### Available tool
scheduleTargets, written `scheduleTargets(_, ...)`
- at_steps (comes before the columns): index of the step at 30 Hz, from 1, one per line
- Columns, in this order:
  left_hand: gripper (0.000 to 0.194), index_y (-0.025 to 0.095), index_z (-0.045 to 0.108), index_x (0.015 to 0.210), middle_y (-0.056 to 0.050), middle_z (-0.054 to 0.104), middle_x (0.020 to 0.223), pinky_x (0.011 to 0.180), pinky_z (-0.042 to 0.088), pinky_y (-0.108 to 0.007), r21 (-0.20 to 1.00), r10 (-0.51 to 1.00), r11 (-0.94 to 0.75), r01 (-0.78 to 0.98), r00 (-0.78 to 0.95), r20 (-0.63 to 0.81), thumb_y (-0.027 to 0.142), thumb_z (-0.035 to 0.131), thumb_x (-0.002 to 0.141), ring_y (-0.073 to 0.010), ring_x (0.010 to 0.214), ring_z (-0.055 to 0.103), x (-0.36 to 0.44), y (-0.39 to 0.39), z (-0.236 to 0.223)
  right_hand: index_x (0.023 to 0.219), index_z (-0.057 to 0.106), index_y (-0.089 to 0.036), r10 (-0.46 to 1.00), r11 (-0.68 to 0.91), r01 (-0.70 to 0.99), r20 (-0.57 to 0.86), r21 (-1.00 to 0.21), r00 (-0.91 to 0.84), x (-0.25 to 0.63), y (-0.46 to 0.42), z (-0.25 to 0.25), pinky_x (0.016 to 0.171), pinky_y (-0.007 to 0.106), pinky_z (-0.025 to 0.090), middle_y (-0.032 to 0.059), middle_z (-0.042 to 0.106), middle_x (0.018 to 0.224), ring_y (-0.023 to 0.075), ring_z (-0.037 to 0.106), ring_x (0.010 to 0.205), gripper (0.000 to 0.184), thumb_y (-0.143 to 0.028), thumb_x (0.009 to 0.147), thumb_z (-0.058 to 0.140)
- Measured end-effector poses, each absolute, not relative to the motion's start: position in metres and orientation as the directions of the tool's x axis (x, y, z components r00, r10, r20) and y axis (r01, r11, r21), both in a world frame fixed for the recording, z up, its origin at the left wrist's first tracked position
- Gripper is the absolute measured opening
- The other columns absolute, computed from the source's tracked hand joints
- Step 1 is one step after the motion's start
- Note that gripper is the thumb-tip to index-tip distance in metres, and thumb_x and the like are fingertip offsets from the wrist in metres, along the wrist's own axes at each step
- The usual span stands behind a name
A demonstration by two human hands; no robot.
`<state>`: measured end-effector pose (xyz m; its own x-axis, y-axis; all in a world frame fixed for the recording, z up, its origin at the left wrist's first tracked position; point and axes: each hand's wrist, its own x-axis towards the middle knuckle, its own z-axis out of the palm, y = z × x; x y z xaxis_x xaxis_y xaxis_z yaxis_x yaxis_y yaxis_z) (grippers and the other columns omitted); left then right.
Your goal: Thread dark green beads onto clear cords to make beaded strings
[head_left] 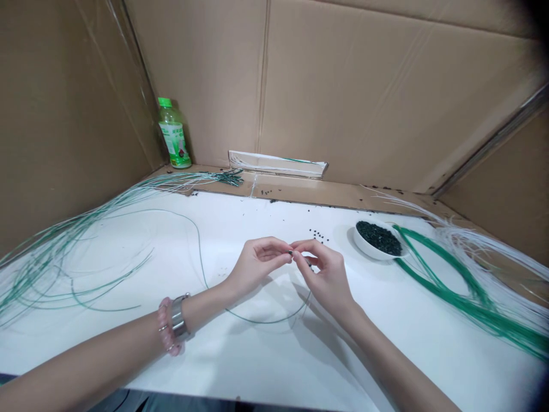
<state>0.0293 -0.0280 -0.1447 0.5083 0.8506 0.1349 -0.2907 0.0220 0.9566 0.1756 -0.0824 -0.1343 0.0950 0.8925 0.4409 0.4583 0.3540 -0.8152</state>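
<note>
My left hand (257,264) and my right hand (328,274) meet fingertip to fingertip above the white table. A tiny black bead-like piece (290,253) sits pinched at the left fingertips, touching the right ones. One thin green cord (266,322) passes under my left wrist, loops below and rises behind my right hand, whose thumb and finger are closed on it; its end is hidden. More dark bits show in the curl of my right fingers. Several loose black pieces (318,234) lie just beyond the hands.
To the right, a white bowl (363,245) holds many black pieces, beside coiled green cords (454,294) and white strands (476,243). Long green and white cords (86,229) spread along the left. A green-capped bottle (175,137) stands at the back against cardboard walls (343,86).
</note>
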Motion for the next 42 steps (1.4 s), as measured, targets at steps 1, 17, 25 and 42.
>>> scheduleTargets(1, 0.009, 0.015, 0.068, 0.077, -0.002, 0.069, 0.081, 0.075, 0.051, -0.020, 0.956, 0.854, 0.015, -0.293, 0.502, 0.140, 0.018, 0.073, 0.069, -0.0110, 0.079, 0.065, 0.029, -0.028, -0.145, 0.078, 0.060, -0.019, 0.898, 0.347, 0.447, 0.430, -0.825, 0.097, 0.175, -0.083, -0.135, 0.066, 0.022, 0.054, 0.0032, 0.067, 0.086, 0.0124, 0.063, 0.078, 0.008, -0.023, 0.084, 0.055)
scheduleTargets(17, 0.008, 0.013, 0.069, 0.066, -0.002, 0.068, 0.063, 0.065, 0.051, -0.022, 0.962, 0.881, 0.043, -0.269, 0.464, 0.090, 0.020, 0.073, 0.066, -0.0116, 0.062, 0.063, 0.030, -0.029, -0.139, 0.074, 0.059, -0.017, 0.856, 0.413, 0.467, 0.509, -0.781, 0.094, 0.172, -0.086, -0.128, 0.059, 0.022, 0.057, 0.0033, 0.068, 0.084, 0.0128, 0.064, 0.072, 0.005, -0.015, 0.077, 0.057)
scheduleTargets(25, 0.011, 0.013, 0.069, 0.067, -0.003, 0.068, 0.065, 0.066, 0.052, -0.026, 0.973, 0.888, 0.000, -0.230, 0.448, 0.106, 0.023, 0.073, 0.065, -0.0143, 0.064, 0.064, 0.030, -0.029, -0.140, 0.073, 0.059, -0.019, 0.827, 0.444, 0.518, 0.557, -0.731, 0.077, 0.171, -0.088, -0.128, 0.058, 0.024, 0.058, 0.0029, 0.067, 0.082, 0.0137, 0.064, 0.073, 0.007, -0.013, 0.076, 0.055)
scheduleTargets(42, 0.006, 0.015, 0.070, 0.065, -0.003, 0.070, 0.067, 0.064, 0.052, -0.023, 0.968, 0.893, -0.060, -0.242, 0.421, 0.160, 0.019, 0.074, 0.065, -0.0140, 0.065, 0.065, 0.030, -0.029, -0.140, 0.071, 0.058, -0.018, 0.854, 0.412, 0.495, 0.513, -0.765, 0.083, 0.171, -0.088, -0.124, 0.056, 0.023, 0.057, 0.0036, 0.067, 0.081, 0.0141, 0.064, 0.073, 0.007, -0.014, 0.075, 0.054)
